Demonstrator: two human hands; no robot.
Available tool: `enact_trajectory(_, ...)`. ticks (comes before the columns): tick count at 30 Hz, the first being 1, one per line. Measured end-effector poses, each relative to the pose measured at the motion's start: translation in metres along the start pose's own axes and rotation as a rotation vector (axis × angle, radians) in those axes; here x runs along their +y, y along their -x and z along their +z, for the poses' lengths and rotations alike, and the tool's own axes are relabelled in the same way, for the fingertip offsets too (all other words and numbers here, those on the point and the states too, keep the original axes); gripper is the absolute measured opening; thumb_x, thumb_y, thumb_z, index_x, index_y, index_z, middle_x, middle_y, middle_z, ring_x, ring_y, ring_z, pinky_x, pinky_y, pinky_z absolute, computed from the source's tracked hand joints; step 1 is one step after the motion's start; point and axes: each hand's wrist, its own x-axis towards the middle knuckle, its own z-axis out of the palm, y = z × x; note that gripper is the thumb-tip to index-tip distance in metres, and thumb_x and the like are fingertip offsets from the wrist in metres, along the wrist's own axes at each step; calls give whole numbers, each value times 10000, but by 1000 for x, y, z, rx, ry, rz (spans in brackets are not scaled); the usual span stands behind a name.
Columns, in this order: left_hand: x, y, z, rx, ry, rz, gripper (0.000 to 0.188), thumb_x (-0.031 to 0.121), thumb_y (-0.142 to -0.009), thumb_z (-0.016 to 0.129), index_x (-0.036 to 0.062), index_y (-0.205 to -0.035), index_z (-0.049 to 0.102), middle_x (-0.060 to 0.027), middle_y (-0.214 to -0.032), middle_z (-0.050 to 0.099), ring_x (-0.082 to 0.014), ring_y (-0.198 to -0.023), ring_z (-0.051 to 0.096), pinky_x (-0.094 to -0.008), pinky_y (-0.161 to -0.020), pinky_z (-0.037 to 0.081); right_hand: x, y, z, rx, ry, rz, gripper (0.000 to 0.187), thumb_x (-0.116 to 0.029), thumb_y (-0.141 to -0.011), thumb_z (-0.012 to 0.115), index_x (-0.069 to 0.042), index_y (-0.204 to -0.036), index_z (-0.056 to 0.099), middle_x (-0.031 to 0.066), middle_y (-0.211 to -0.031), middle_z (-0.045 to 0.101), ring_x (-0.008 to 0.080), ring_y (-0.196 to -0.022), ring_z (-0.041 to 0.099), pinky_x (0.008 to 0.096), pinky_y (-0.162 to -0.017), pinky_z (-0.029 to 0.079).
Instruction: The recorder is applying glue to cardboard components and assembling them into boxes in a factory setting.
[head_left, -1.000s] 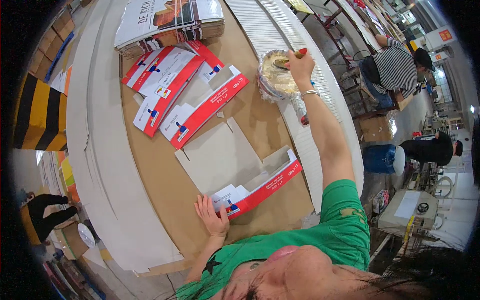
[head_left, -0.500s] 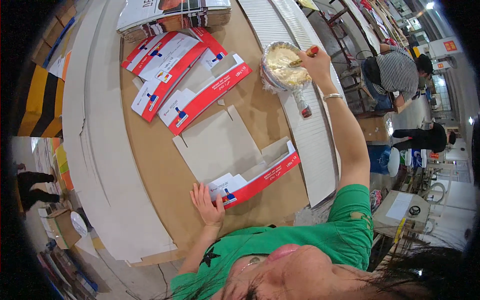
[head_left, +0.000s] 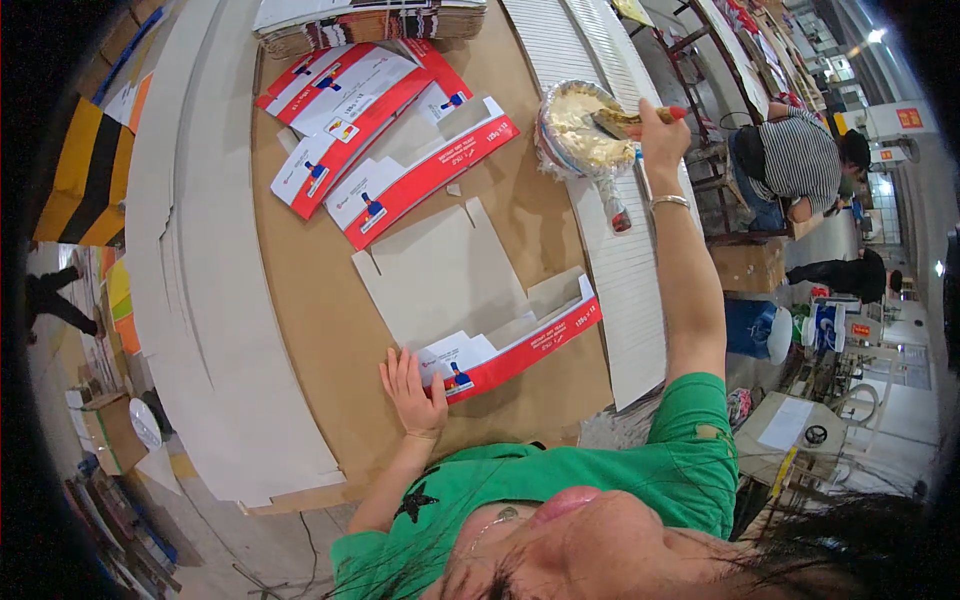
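Note:
My left hand [head_left: 412,392] lies with outstretched fingers at the left end of a partly folded cardboard carton [head_left: 436,268]. The carton's plain grey inside faces up, and its red and white printed side strip stands along the near edge. My right hand [head_left: 662,145] grips a brush [head_left: 624,122] with a red-tipped handle. Its broad end is over the paste [head_left: 578,135], at the right side of a plastic-lined bowl [head_left: 556,165]. The paste is thick and cream coloured. Just beyond the carton lies another red and white carton [head_left: 425,180].
More flat printed cartons [head_left: 350,115] overlap at the far left, below a bundled stack of printed cardboard [head_left: 370,25]. A small bottle-like piece with a red end [head_left: 620,218] sits beside the bowl on white ribbed board [head_left: 625,310]. A person in a striped shirt [head_left: 795,160] sits beyond, at right.
My right hand has moved slightly right and down with the brush, whose broad end now shows more. My left hand stays at the carton's end. The whole view has shifted slightly.

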Motion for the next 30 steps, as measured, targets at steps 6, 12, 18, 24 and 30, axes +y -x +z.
enact_trajectory(6, -4, -5, 4, 2, 8, 7, 465, 152, -779, 588, -10, -1187, 436, -174, -1264, 438, -371, -1249, 325, -528, -1046, 181, 5, 1, 10, -21, 283, -140, 190, -142, -707, 644, 26, -675, 561, 124, -632, 608, 185, -587, 591, 314, -577, 466)
enact_trajectory(12, -6, 0, -6, -1, -59, -32, 477, 192, -763, 606, -7, -1171, 461, -187, -1218, 465, -376, -1222, 351, -526, -1035, 207, -4, 23, 28, -193, 347, -483, 121, -90, -700, 604, -11, -766, 542, 97, -631, 540, 195, -623, 519, 318, -576, 411)
enact_trajectory(18, -14, 1, 6, -14, 16, -30, 489, 247, -751, 612, -30, -1136, 495, -197, -1208, 475, -372, -1226, 351, -504, -1044, 220, 40, -11, -16, -384, 231, -452, 236, -54, -868, 475, 28, -1071, 565, 93, -940, 609, 160, -852, 565, 272, -736, 475)
enact_trajectory(24, -4, 11, 1, 98, 8, -65, 462, 235, -787, 586, -24, -1154, 478, -175, -1247, 450, -354, -1249, 330, -490, -1060, 193, 56, -20, -5, -515, 424, -369, 244, -153, -850, 541, 30, -1009, 567, 122, -888, 606, 175, -730, 553, 306, -627, 457)
enact_trajectory(30, -1, 12, 5, 142, 37, -34, 433, 236, -795, 588, -22, -1128, 489, -161, -1236, 459, -331, -1261, 320, -475, -1059, 203, -35, 42, -74, -9, 253, -459, 255, -200, -794, 606, 39, -882, 602, 173, -787, 629, 270, -668, 584, 352, -600, 482)
